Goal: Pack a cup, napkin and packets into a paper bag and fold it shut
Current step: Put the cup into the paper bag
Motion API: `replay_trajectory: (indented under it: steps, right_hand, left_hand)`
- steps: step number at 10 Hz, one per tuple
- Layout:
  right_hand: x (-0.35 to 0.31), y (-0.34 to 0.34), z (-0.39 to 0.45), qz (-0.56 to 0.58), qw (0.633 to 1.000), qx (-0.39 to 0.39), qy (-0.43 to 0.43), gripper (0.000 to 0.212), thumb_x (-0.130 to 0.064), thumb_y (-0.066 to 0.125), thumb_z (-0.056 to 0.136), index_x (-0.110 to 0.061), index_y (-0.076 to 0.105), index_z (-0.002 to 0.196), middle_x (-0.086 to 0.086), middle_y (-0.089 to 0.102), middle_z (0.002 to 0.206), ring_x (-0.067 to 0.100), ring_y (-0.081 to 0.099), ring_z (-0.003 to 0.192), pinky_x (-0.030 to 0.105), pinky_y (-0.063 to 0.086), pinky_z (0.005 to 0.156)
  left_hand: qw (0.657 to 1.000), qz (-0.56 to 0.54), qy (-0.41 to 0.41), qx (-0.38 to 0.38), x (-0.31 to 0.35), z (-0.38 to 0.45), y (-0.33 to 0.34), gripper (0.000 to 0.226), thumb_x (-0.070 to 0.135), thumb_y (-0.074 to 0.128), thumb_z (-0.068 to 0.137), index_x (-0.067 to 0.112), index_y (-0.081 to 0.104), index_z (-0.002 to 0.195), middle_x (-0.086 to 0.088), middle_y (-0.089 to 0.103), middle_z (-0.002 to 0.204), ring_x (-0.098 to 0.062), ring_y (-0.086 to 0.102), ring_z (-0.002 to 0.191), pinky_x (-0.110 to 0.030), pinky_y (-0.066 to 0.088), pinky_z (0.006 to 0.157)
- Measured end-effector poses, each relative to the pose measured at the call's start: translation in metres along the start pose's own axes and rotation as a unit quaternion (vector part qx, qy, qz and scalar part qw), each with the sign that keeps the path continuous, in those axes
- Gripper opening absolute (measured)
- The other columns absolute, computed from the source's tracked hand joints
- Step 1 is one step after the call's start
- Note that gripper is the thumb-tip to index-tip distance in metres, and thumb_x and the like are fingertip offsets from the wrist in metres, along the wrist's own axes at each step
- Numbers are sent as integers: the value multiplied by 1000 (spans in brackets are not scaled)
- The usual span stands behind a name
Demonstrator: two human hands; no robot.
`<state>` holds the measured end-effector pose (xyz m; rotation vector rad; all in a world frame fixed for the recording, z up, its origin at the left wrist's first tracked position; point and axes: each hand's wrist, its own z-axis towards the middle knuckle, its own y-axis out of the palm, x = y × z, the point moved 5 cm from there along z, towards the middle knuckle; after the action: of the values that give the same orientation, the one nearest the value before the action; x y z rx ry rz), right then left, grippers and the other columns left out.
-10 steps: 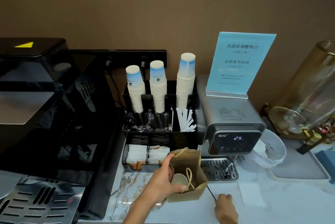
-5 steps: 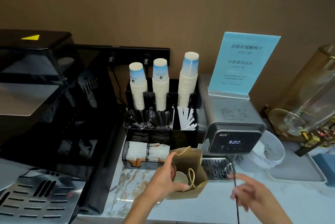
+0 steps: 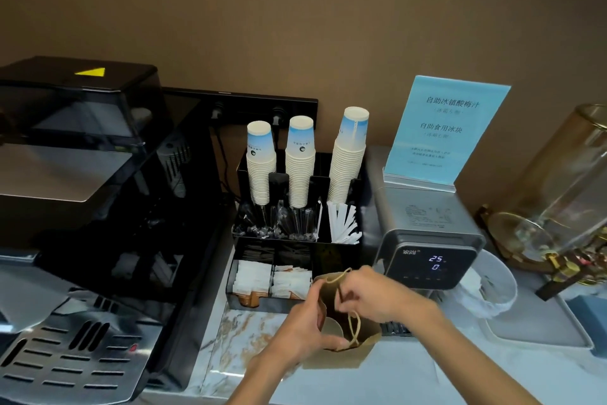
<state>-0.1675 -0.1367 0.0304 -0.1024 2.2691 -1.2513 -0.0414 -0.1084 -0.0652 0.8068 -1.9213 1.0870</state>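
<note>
Brown wall point(image 3: 295, 10); marble counter point(image 3: 427, 375); dim light

Black coffee machine point(image 3: 82, 207) at left; blue sign point(image 3: 446, 129) atop grey water dispenser point(image 3: 427, 240); glass jar point(image 3: 565, 188) at right.

Self-service drinks counter, the kind found in a hotel or lounge.

On a marbled counter point(image 3: 236, 332) against a brown wall, a black organiser point(image 3: 338, 260) at the centre holds three stacks of paper cups point(image 3: 299, 161), wrapped stirrers and straws point(image 3: 343, 224), with trays of sugar packets point(image 3: 253, 278) in front. At 9 o'clock stands a large black coffee machine point(image 3: 82, 207); at 3 o'clock a grey water dispenser point(image 3: 427, 240) with a digital readout, topped by a blue printed notice point(image 3: 446, 129), and beyond it a glass drink jar point(image 3: 565, 181).
</note>
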Motion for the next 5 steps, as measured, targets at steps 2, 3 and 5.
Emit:
replay_trajectory:
  steps: [2,3,5]
  right_hand:
    - [-5,71,49,-187,968,-121,112,38,-13,64,85,-4,62,122,20,65,119,39,60,111,30,47,87]
    - [-3,85,55,-205,967,-132,73,42,-22,57,93,-8,53,133,19,55,138,34,45,134,43,25,118]
    - [-17,60,43,-258,960,-109,15,45,-13,39,104,-5,34,148,16,40,154,30,37,143,39,27,118]
  left_hand:
    - [1000,6,-12,-4,-5,3,-1,124,32,91,62,40,9,155,-2,61,108,-14,54,96,-19,45,74]
    - [1000,17,-6,-2,-8,6,-2,121,35,92,61,44,11,152,-11,62,109,-21,58,97,-20,45,72]
    - [1000,16,-8,-4,-8,7,-3,117,38,92,59,56,11,142,21,51,99,-7,56,94,-26,49,84]
